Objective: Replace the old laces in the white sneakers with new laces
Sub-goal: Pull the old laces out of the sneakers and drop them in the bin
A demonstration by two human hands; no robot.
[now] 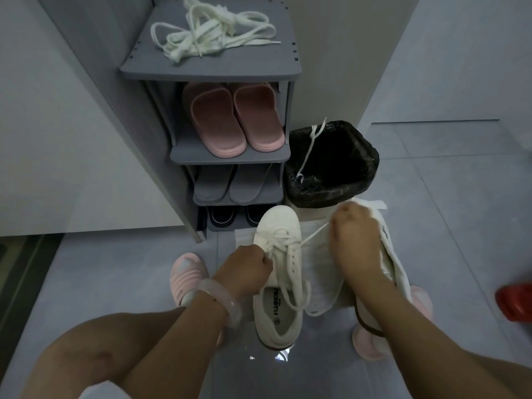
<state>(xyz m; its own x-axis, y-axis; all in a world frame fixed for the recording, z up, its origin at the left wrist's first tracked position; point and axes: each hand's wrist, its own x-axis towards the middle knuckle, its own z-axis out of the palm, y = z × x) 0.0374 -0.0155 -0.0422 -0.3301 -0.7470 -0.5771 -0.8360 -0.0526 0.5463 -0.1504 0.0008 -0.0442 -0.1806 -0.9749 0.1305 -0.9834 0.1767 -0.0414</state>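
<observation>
Pink slipper [188, 272] on the person's foot at far left, partly behind the left wrist, which wears a pale bangle [221, 298]. Left hand [247, 267], fingers curled, pinches the lace [288, 240] at the eyelets of the upright white sneaker [277, 283] on the tiled floor. Behind it, grey shoe rack [210, 72]: loose pile of white laces [213, 33] on top, pink slides [233, 119] below, grey slippers [236, 182] lower. Lace runs taut rightward to the right hand [355, 240], closed around its end. That hand and forearm cover much of the second sneaker [394, 254]. Black-lined bin [331, 162] behind holds one lace [312, 145] over its rim. Red object [515, 302] at right edge, unidentifiable.
</observation>
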